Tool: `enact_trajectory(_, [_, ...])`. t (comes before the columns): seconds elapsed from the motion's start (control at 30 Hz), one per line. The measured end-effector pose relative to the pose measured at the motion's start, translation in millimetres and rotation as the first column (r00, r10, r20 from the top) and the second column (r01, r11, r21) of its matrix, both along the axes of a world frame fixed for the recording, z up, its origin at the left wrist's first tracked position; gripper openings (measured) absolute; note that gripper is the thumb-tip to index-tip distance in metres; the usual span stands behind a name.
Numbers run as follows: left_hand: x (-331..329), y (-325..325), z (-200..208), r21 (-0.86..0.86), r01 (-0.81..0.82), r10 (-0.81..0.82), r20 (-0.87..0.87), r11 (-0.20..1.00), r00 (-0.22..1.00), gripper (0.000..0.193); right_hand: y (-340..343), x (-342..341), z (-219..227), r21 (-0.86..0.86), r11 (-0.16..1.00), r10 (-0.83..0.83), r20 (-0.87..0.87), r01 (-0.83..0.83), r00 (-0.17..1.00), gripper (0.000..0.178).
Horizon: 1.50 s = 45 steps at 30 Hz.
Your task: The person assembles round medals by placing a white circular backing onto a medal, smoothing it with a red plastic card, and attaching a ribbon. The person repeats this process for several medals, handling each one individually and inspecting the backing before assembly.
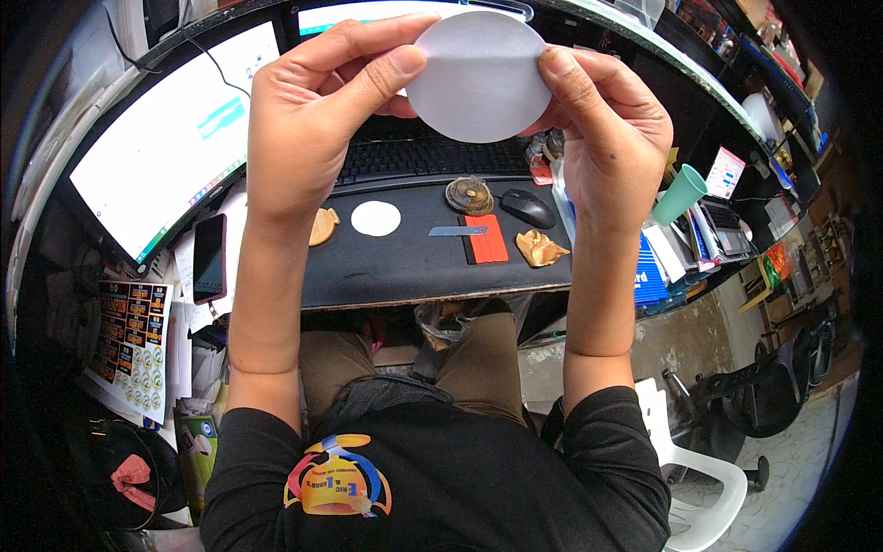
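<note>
My left hand (345,78) and my right hand (598,110) hold up a round white paper disc (478,78) in front of the monitors. Thumbs and fingers pinch it at its left and right edges. Its face looks plain, with a faint line across it. Below, on the black desk mat (405,267), lies a second white disc (375,219). A round tan piece (323,226) is partly hidden by my left forearm. Near the middle are a round brown and dark piece (469,196), a red squeegee (489,243), a thin translucent strip (451,231) and crumpled brown paper (542,248).
A black keyboard (414,161) and mouse (528,209) lie behind these things. A lit monitor (175,138) and a phone (210,259) stand at the left, above printed sheets (138,340). At the right are a green cup (681,195), a laptop (725,230) and a white chair (708,478).
</note>
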State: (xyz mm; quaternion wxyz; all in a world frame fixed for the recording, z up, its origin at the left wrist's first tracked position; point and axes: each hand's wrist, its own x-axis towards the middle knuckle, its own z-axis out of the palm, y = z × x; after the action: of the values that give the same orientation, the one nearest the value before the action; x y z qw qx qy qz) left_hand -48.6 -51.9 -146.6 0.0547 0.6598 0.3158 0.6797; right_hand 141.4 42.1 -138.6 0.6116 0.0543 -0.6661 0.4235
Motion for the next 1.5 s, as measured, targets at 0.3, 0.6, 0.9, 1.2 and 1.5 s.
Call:
enact_trajectory(0.3, [6.4,1.9,1.5,-0.009,-0.018,0.018,0.053,1.000,0.998,0.020,0.8,-2.9,-2.0,-0.047,0.999,-0.010,0.006,0.010,1.000,0.017])
enact_trajectory(0.6, [5.6,1.3,0.6,-0.006,-0.046,0.046,0.011,0.999,0.999,0.022,3.8,-3.6,-4.5,-0.040,0.999,0.006,0.008,-0.005,1.000,0.017])
enact_trajectory(0.9, [5.3,0.2,1.2,-0.015,-0.033,0.033,0.002,0.999,0.999,0.022,3.8,-2.6,-4.4,-0.021,1.000,0.000,0.010,0.001,1.000,0.017])
enact_trajectory(1.2, [5.1,-0.6,1.3,-0.010,-0.041,0.041,-0.006,0.999,0.999,0.022,0.6,-2.3,-3.2,-0.023,1.000,0.007,0.004,-0.007,1.000,0.016])
enact_trajectory(1.5, [5.8,-0.8,1.4,-0.018,-0.010,0.010,0.001,1.000,1.000,0.022,1.8,-2.1,-2.9,-0.022,1.000,0.012,-0.002,-0.012,1.000,0.015])
